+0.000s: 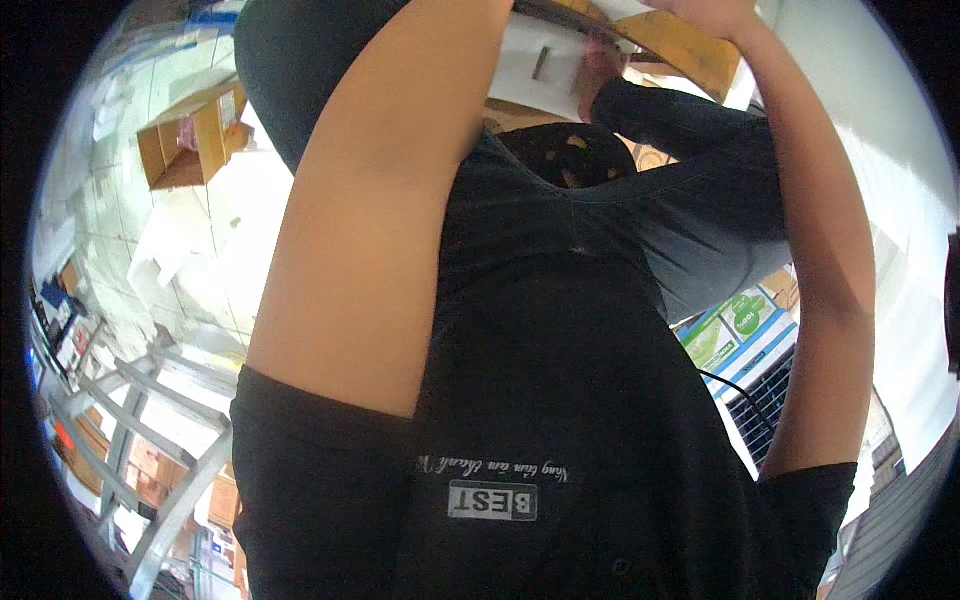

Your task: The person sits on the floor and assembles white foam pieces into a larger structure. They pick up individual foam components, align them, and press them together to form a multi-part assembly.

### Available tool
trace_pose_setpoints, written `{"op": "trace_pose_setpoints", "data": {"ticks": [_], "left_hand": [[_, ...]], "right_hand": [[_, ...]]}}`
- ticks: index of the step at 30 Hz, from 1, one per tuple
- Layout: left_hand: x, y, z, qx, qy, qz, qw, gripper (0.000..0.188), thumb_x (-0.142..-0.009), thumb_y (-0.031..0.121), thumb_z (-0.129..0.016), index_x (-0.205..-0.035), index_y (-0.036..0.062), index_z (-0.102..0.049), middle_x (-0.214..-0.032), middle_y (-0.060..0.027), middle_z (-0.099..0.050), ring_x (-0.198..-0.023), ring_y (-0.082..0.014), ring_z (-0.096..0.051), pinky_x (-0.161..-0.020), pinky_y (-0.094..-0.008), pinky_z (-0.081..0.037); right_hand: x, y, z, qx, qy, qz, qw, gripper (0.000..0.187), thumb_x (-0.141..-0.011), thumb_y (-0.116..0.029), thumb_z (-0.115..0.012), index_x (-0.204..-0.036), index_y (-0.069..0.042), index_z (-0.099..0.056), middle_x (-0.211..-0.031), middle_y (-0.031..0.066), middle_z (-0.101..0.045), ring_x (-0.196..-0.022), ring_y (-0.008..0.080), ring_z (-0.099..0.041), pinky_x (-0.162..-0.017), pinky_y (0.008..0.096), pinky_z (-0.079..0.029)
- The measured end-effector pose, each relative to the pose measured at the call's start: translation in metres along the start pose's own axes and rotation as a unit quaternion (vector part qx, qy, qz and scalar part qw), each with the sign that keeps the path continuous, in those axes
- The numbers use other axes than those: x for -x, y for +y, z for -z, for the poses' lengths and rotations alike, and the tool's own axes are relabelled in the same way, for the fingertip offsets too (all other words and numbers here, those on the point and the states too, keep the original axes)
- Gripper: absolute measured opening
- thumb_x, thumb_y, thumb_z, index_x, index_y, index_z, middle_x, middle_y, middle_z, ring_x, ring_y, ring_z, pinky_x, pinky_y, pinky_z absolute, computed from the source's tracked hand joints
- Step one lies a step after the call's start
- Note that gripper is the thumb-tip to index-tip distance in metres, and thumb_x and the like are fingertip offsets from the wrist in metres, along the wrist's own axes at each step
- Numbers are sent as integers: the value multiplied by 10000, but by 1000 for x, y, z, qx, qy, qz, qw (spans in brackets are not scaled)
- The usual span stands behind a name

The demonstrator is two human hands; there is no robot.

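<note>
Right hand [708, 14] at 1 o'clock, at yellow-brown board [700, 60]; cannot tell finger closure. Left hand beyond 12 o'clock edge, grip unseen. Handling seems unfinished; remainder unclear.

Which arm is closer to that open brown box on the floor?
Left. The left arm is to the right of the brown box in the picture; the right arm is much farther right, past the black shirt.
</note>
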State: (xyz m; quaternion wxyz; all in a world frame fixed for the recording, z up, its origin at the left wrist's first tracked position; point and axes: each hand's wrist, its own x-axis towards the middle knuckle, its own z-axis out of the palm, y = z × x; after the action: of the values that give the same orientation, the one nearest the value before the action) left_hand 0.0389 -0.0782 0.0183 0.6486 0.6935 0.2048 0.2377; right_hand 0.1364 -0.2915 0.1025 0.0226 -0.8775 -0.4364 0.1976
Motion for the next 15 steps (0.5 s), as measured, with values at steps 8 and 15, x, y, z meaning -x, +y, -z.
{"op": "trace_pose_setpoints", "data": {"ticks": [8,15], "left_hand": [[-5,-21,14,-128,19,-29,991,733,-859,323,-847,-1402,-58,-537,-1319,-239,-658,-1203,-336,-641,-994,-422,-524],[1,-2,21,-212,34,-22,976,828,-832,412,-860,-1436,-50,-531,-1431,-232,-592,-1332,-363,-558,-1141,-457,-410]], "right_hand": [[9,-23,-52,38,71,-34,996,466,-882,-379,-759,-1075,39,-692,-961,293,-719,-941,451,-710,-849,522,-567],[20,-28,-10,-45,-19,-18,999,387,-895,-323,-742,-1054,28,-701,-1009,276,-725,-976,432,-720,-884,504,-582]]}}
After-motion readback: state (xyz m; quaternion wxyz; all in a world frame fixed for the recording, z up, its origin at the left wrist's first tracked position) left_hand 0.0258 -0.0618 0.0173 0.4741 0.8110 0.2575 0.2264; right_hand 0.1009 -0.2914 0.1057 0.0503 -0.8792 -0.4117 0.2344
